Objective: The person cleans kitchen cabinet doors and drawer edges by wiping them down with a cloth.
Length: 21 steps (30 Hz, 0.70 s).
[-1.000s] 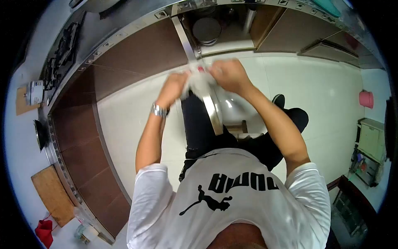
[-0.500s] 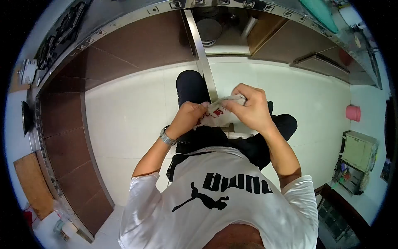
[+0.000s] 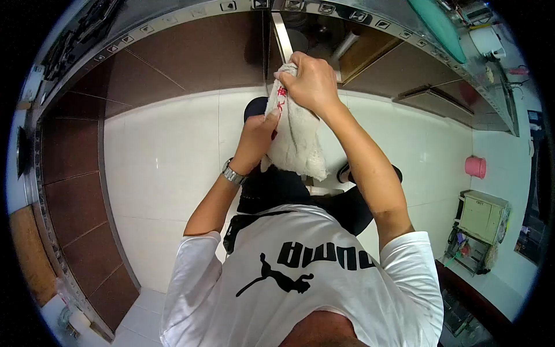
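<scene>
A whitish cloth towel (image 3: 298,144) with red lettering hangs between my two hands, its lower end spread above my lap. My right hand (image 3: 312,82) is closed on its upper end, right at the metal edge of an open cabinet door (image 3: 282,36). Whether the towel is folded round that edge is hidden behind my fingers. With thumb and fingers, my left hand (image 3: 258,139) pinches the towel's left side near the lettering. A metal-band watch (image 3: 232,172) is on my left wrist.
Inside the open cabinet (image 3: 318,32) are dark round pans and a pale roll. Brown cabinet fronts (image 3: 173,63) run along the left and ahead under the counter. A pink bucket (image 3: 475,167) and a pale green box (image 3: 484,216) stand at the right.
Both hands have moved the towel forward, the right one up to the door edge. Formerly bunched near my lap, the towel now hangs more spread out. The door appears swung slightly.
</scene>
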{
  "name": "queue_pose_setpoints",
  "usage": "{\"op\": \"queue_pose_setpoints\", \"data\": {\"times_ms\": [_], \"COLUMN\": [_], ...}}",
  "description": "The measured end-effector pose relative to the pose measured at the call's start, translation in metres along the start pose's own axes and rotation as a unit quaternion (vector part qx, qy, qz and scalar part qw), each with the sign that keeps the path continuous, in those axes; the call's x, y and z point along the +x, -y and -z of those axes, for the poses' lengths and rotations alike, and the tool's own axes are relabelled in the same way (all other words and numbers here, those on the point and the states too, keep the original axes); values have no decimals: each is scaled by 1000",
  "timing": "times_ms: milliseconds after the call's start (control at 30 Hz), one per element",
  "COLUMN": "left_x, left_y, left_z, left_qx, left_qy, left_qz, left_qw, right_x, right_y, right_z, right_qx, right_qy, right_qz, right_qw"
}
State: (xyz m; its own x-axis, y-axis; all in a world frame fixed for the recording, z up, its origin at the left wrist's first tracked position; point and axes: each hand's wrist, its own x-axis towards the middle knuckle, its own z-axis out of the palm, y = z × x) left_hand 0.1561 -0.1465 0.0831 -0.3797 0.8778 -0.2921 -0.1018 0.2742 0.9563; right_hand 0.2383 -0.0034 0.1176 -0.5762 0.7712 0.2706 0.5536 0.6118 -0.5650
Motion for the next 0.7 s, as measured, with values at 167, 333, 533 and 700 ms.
{"op": "queue_pose_setpoints", "data": {"times_ms": [167,333,533,700], "left_x": [-3,-21,6,9], "left_y": [20,25,12,9], "left_z": [14,14,7,15], "left_qx": [14,67,30,30], "left_qy": [34,180,46,37], "left_qz": [12,59,31,45], "left_qw": [999,980,998,998], "right_x": [-38,-75,-5,-11], "right_y": [-12,-17,-23,-17], "right_z": [5,24,6,5], "right_qx": [147,216,74,80], "right_qy": [-32,17,-12,37], "right_qz": [-43,-124,-34,-28], "right_qw": [988,968,997,996]}}
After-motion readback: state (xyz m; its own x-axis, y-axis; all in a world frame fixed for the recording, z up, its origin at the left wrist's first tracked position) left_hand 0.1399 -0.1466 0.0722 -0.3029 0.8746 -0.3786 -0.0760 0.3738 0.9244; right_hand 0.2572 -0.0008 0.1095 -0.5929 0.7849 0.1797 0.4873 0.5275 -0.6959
